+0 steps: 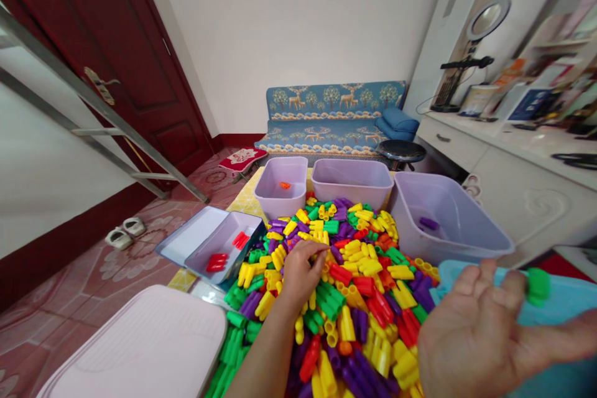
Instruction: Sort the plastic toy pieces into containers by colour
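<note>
A large heap of plastic tube-shaped pieces (pixel 368 264) in yellow, green, purple, red and orange covers the table. My left hand (pixel 302 267) reaches into the middle of it, fingers curled and pinched together. A purple piece (pixel 336 254) lies right by those fingertips; whether they grip anything is hidden. On the right, my right hand (pixel 476 329) is turned palm up with its fingers spread, over the near side of a light blue bin (pixel 454 268). Just past its fingertips a blurred green piece (pixel 538 286) shows above this bin, seemingly loose from the hand.
Lilac bins stand behind the heap: the left one (pixel 281 205) holds an orange piece, the middle one (pixel 352 179) shows none, the right one (pixel 448 242) holds a purple piece. A box (pixel 224 224) with red pieces and a pink lid (pixel 140 348) lie left.
</note>
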`<state>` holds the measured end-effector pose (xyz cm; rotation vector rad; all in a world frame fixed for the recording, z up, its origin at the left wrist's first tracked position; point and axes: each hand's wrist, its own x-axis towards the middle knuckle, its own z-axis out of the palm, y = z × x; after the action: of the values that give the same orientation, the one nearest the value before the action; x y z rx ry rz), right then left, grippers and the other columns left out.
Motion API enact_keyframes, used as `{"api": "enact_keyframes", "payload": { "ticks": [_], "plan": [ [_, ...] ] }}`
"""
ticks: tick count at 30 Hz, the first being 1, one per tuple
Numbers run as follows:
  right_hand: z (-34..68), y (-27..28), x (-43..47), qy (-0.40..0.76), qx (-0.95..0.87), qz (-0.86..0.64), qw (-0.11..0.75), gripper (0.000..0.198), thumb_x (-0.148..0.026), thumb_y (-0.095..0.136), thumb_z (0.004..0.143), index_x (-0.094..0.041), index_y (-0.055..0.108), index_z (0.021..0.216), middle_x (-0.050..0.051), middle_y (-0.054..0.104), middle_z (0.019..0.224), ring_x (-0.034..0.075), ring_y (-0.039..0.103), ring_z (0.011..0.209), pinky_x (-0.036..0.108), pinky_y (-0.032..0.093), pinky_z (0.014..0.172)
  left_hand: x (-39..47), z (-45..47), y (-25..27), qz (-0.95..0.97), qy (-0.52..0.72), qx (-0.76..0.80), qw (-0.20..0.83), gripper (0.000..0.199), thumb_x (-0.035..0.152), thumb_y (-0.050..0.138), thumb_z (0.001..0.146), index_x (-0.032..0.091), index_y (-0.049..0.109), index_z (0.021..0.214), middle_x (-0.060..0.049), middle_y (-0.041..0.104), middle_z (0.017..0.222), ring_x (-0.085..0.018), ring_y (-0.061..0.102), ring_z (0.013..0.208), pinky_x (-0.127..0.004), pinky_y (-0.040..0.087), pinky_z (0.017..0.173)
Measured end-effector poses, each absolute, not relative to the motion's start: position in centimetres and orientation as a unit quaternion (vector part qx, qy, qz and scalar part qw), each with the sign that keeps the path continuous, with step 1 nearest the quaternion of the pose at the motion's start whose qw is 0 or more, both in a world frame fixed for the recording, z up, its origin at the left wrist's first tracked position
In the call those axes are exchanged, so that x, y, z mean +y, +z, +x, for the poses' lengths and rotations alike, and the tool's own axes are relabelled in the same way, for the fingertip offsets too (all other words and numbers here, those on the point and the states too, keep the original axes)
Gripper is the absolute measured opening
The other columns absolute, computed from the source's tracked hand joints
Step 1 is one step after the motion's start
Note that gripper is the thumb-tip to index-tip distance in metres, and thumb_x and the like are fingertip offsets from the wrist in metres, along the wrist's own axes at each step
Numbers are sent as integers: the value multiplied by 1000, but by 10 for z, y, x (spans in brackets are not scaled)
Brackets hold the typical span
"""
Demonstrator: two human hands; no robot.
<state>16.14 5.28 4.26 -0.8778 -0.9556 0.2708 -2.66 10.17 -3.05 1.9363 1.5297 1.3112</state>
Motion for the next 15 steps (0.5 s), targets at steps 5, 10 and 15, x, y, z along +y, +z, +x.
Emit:
{"api": "enact_keyframes", "payload": {
  "ticks": [5, 10, 15],
  "plan": [
    [153, 46, 49, 151, -364, -400, 827, 68, -20, 48, 92, -41, 13, 145, -2, 31, 151, 21, 28, 141, 53, 18, 117, 101, -27, -30, 684, 459, 541, 170, 19, 16, 56, 85, 23, 72, 93, -3, 72, 90, -19, 64, 88, -33, 49, 81],
    [145, 27, 61, 199, -473, -480, 711, 47, -29, 49, 92, -22, 39, 137, 11, 40, 147, 26, 35, 137, 53, 28, 112, 101, -26, -28, 686, 455, 542, 169, 19, 16, 56, 85, 23, 72, 92, -3, 72, 89, -19, 64, 87, -32, 49, 80],
    [154, 3, 102, 102, -652, -518, 545, 42, -37, 54, 86, -17, 53, 123, 13, 53, 133, 26, 46, 126, 50, 33, 108, 101, -26, -27, 687, 451, 544, 169, 19, 14, 57, 85, 23, 73, 91, -3, 71, 88, -19, 63, 87, -32, 48, 80]
  ]
}}
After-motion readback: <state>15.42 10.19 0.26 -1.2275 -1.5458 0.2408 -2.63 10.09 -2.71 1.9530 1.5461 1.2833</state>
